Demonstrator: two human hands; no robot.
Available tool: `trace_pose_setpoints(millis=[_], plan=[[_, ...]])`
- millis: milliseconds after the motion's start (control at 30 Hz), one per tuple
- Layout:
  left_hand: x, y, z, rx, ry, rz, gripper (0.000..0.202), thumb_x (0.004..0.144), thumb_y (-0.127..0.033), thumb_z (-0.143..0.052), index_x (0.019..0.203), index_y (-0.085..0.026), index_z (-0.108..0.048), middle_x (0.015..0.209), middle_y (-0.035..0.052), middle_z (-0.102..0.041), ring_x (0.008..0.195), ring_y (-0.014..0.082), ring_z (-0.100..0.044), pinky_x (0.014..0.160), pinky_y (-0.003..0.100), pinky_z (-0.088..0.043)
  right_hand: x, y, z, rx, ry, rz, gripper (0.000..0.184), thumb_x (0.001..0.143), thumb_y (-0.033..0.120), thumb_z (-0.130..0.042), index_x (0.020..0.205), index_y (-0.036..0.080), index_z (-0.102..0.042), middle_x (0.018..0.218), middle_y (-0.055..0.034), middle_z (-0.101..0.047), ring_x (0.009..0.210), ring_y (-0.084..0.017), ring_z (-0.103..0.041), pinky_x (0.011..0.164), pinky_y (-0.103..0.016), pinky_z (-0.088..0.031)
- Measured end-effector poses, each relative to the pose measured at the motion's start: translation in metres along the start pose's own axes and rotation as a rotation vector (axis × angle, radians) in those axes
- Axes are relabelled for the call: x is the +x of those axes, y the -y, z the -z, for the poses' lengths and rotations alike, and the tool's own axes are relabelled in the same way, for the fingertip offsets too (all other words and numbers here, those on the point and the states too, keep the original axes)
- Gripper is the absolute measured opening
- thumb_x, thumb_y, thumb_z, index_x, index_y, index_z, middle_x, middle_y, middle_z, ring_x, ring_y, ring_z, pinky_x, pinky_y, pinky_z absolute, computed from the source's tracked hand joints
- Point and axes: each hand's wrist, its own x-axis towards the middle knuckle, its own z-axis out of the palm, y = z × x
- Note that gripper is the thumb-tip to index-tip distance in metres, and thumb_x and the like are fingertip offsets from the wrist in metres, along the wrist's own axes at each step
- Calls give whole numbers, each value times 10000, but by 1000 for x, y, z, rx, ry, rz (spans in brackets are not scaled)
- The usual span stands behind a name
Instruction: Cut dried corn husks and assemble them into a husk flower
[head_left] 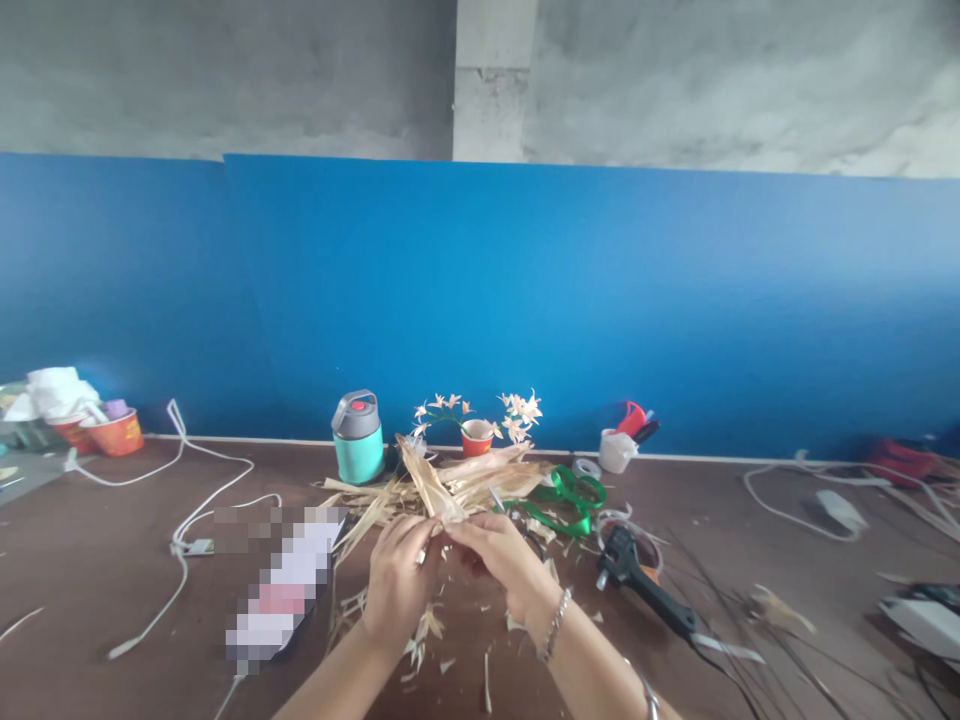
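Note:
My left hand (396, 580) and my right hand (499, 555) meet over the brown table (97, 570), fingers pinched together on a dried straw-coloured husk leaf (427, 485) that sticks up and away from them. A bracelet circles my right wrist. Behind the hands lies a pile of dried husks (465, 475). Small husk scraps (427, 625) are scattered on the table under my wrists.
A teal flask (358, 437) and a small red pot of husk flowers (477, 425) stand by the blue wall. Green ribbon (566, 500), a black glue gun (637, 580), tape rolls, a white cup (616, 450), white cables (187, 500) and paper bowls (112, 432) lie around.

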Motion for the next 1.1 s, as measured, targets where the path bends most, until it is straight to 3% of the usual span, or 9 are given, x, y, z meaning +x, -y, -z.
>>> trace_pose_setpoints(millis=[233, 667, 1100], plan=[[2, 0, 2, -45, 9, 4, 143, 834, -193, -504, 784, -180, -638, 719, 48, -657, 681, 176, -598, 640, 306, -477, -3, 1, 0, -40, 42, 45, 216, 659, 274, -540, 480, 154, -540, 456, 26, -492, 446, -78, -386, 469, -222, -259], [-2, 3, -2, -33, -4, 5, 138, 825, -174, -517, 867, -175, -649, 771, 54, -678, 722, 177, -624, 685, 306, -499, -2, 4, 2, -16, 52, -2, 162, 638, 220, -526, 504, 149, -585, 457, 19, -509, 428, -77, -409, 451, -213, -260], [-1, 2, -1, -32, -11, -10, 134, 833, -162, -501, 840, -173, -635, 747, 51, -665, 721, 177, -610, 678, 311, -489, 0, 4, 8, -53, 119, -23, 216, 665, 306, -574, 520, 146, -583, 490, 13, -525, 457, -77, -423, 468, -208, -308]])
